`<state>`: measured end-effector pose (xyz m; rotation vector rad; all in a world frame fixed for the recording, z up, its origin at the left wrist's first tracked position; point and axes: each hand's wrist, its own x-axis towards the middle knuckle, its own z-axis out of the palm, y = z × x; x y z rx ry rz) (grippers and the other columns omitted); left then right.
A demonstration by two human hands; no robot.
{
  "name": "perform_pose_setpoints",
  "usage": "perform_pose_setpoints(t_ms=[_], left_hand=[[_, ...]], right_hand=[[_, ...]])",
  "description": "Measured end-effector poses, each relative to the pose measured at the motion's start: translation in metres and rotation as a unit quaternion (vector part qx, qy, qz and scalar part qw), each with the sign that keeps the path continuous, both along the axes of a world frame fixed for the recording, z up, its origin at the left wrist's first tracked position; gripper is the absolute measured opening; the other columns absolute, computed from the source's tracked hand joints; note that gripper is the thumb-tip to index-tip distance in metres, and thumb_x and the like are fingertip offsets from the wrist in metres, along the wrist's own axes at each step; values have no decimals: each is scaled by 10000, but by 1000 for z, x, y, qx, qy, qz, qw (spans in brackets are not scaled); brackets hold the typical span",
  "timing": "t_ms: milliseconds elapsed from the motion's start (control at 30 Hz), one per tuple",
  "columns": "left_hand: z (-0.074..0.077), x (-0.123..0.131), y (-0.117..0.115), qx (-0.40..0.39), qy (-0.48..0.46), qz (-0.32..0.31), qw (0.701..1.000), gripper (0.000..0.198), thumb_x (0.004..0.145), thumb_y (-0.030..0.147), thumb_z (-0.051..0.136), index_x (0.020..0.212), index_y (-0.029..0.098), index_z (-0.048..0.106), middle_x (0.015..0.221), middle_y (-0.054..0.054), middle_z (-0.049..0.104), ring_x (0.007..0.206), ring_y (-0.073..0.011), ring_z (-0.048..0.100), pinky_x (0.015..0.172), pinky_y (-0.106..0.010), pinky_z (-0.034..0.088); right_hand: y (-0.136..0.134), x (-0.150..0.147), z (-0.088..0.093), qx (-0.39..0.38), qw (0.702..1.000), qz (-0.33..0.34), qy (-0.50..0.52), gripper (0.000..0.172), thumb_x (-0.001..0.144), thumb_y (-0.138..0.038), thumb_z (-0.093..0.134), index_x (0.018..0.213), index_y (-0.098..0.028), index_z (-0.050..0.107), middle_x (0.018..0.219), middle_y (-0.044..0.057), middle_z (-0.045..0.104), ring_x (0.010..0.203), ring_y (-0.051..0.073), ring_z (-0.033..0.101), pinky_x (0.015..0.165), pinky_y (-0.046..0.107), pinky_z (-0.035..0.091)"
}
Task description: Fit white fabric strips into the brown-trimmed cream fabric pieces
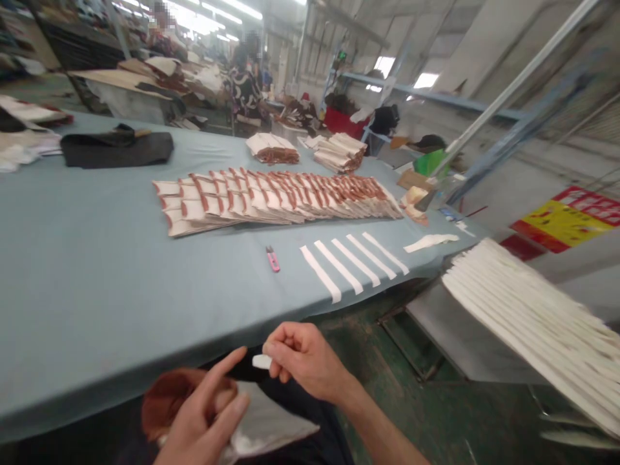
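My right hand (303, 358) is closed in a pinch around a short white strip (261, 361) in front of the table edge. Left of it, my left hand (208, 413) has its index finger stretched toward the strip. The other fingers of that hand curl at a brown and white cloth piece (271, 423) over my lap; their exact grip is partly hidden. On the table, several white strips (347, 266) lie side by side, with pink-handled thread snips (272, 259) to their left.
A long overlapping row of white cloth pieces with brown edges (276, 197) crosses the blue-grey table (97, 271). Two stacks (274, 147) stand behind it, and folded dark cloth (116, 147) lies left. White layered cloth (533, 323) is at right. People stand in the background.
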<state>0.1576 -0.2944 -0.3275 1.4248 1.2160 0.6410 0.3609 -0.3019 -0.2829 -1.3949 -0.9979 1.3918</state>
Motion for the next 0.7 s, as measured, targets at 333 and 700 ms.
perform_pose_setpoints(t_ms=[333, 700], left_hand=[[26, 13, 3, -68, -100, -147, 982, 520, 941, 637, 558, 708, 176, 501, 636, 40, 435, 584, -108, 382, 544, -218, 313], [23, 4, -7, -136, -151, -128, 971, 525, 906, 658, 631, 798, 145, 607, 645, 20, 506, 561, -98, 406, 518, -198, 332]], right_hand=[[-13, -4, 4, 16, 997, 9, -75, 348, 929, -470, 641, 758, -168, 668, 577, -17, 638, 475, 89, 515, 494, 214, 415], [-20, 0, -13, 92, 991, -10, -101, 538, 1027, -599, 433, 757, -182, 638, 657, 6, 620, 580, 121, 533, 580, 252, 430]])
